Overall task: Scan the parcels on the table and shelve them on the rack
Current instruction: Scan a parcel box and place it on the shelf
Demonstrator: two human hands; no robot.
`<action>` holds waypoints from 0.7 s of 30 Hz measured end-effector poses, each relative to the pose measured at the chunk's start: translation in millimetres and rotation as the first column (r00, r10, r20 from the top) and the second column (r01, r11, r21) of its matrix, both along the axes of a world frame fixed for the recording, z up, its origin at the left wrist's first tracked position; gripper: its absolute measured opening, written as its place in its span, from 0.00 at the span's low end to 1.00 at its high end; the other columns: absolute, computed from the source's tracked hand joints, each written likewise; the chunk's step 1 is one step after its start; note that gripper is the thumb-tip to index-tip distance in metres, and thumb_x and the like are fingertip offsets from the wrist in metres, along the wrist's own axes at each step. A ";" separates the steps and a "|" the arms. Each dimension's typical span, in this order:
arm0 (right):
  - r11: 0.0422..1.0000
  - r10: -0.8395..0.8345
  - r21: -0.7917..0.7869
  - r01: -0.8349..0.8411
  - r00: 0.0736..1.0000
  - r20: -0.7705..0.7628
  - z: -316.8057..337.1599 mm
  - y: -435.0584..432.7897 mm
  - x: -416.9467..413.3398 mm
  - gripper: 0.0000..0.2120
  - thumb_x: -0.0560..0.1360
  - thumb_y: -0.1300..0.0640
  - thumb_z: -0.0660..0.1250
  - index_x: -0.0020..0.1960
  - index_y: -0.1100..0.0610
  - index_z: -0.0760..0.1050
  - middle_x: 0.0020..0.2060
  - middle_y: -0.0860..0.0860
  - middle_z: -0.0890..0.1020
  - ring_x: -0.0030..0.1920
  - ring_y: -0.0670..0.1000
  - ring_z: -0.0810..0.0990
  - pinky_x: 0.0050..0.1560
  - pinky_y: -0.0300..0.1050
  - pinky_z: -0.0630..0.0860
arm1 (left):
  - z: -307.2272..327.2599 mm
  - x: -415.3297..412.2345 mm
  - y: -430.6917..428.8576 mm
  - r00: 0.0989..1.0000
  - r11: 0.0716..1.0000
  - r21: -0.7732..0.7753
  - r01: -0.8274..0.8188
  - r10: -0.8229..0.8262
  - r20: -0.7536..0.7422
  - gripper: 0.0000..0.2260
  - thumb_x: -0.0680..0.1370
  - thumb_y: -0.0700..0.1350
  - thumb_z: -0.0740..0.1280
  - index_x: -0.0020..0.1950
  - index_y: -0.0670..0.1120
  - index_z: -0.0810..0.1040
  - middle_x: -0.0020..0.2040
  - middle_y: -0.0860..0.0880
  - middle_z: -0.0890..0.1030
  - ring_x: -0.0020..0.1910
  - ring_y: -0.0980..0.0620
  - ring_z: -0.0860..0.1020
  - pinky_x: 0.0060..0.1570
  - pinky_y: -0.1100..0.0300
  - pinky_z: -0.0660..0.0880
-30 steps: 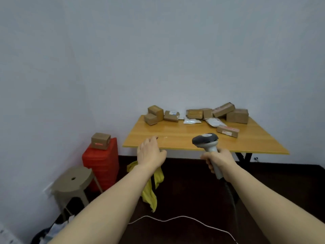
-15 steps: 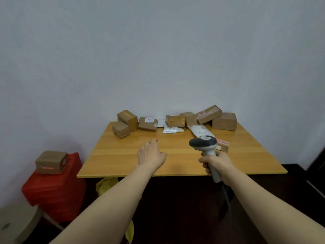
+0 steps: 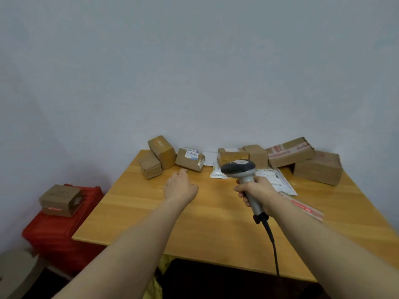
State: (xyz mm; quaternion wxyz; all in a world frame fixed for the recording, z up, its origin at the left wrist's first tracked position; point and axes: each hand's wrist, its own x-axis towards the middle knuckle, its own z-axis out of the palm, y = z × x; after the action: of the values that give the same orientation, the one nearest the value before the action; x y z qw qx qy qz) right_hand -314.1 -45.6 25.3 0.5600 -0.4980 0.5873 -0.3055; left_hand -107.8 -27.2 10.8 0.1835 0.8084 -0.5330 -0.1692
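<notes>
Left hand (image 3: pixel 181 187): fingers (image 3: pixel 182 172) loosely straight, empty, over desk (image 3: pixel 133 208). Labelled parcel (image 3: pixel 190 160) just beyond fingertips, long axis crosswise to reach; left hand nearer. Small box (image 3: pixel 150 166) close left of fingers. Right hand (image 3: pixel 255 190), off to right, wrapped round scanner (image 3: pixel 237 167). Room to draw parcel back toward body. Rack unseen.

Tabletop (image 3: pixel 151 212): light wood grain, smooth, faint sheen.
Parcels (image 3: pixel 317 167), far edge of the tabletop: matt brown cardboard, glossy tape on some.
Mailer bags (image 3: pixel 282 184): white, slick plastic.
Scanner (image 3: pixel 237 166): smooth grey plastic, darker head.
Red container (image 3: pixel 64 234), beyond the left edge: ribbed, probably plastic.
</notes>
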 end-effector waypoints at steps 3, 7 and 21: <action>1.000 0.030 0.003 -0.030 0.999 0.012 -4.9 -43.9 19.7 0.07 0.72 0.67 0.69 0.49 0.65 0.75 0.29 0.56 0.76 0.26 0.50 0.72 0.27 0.41 0.70 | -4.3 18.2 -31.8 0.998 0.997 0.023 -0.070 0.070 -0.002 0.28 0.77 0.49 0.66 0.75 0.46 0.62 0.70 0.43 0.67 0.68 0.43 0.67 0.65 0.49 0.69; 0.999 0.051 0.005 -0.051 0.999 0.001 -17.9 -102.2 53.1 0.07 0.72 0.66 0.70 0.49 0.63 0.74 0.31 0.56 0.78 0.27 0.50 0.74 0.29 0.43 0.72 | -12.3 51.1 -83.9 0.989 0.989 0.025 -0.145 0.145 -0.001 0.26 0.76 0.47 0.65 0.73 0.43 0.63 0.68 0.41 0.68 0.67 0.41 0.67 0.64 0.50 0.69; 0.971 0.050 0.233 -0.059 0.998 0.047 -93.2 -306.9 166.5 0.06 0.71 0.65 0.71 0.45 0.64 0.74 0.26 0.54 0.78 0.23 0.49 0.74 0.25 0.40 0.72 | -82.8 172.6 -324.8 0.820 0.856 0.182 -0.483 0.516 -0.249 0.47 0.73 0.57 0.69 0.78 0.42 0.43 0.75 0.38 0.57 0.73 0.38 0.59 0.69 0.46 0.61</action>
State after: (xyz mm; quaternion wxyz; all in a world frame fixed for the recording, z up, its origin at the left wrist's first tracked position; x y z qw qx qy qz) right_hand -147.6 -352.5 -67.9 0.6349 -0.4382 0.5937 -0.2289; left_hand 64.9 -352.0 -72.0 0.2523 0.8951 -0.2594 -0.2604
